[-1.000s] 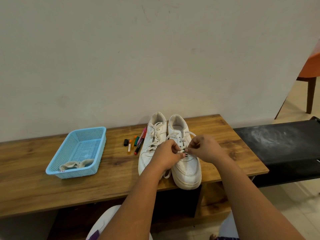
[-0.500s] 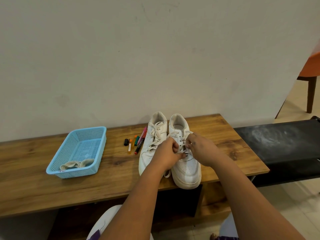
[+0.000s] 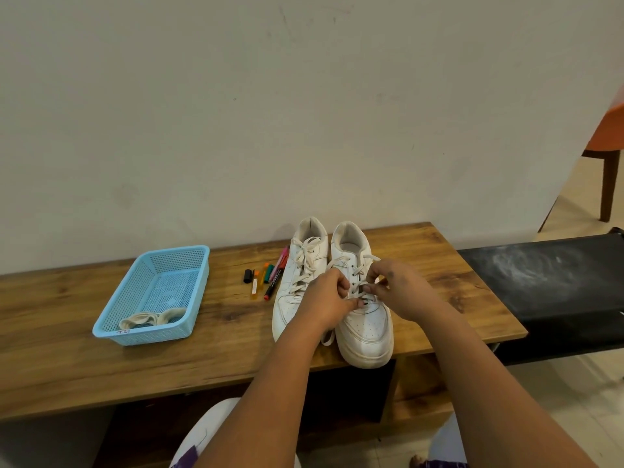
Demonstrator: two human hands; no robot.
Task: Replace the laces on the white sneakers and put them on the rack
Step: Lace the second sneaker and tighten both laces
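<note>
Two white sneakers stand side by side on the wooden bench (image 3: 101, 366), toes toward me. The left sneaker (image 3: 297, 282) is laced and partly hidden by my left wrist. Over the lower eyelets of the right sneaker (image 3: 366, 329), my left hand (image 3: 329, 304) and my right hand (image 3: 401, 288) each pinch its white lace (image 3: 363, 285). A loose lace end hangs over the bench edge between the shoes. A blue mesh basket (image 3: 199, 298) at the left holds rolled cream laces (image 3: 152, 320).
Several coloured markers (image 3: 270, 276) lie on the bench just left of the sneakers. A black padded bench (image 3: 557, 282) adjoins on the right. An orange chair with a wooden leg (image 3: 607, 184) stands at the far right. A plain wall rises behind.
Both hands have shifted slightly up the right sneaker's lacing and my right hand's fingers have moved along the lace. The sneakers, basket and markers have not moved.
</note>
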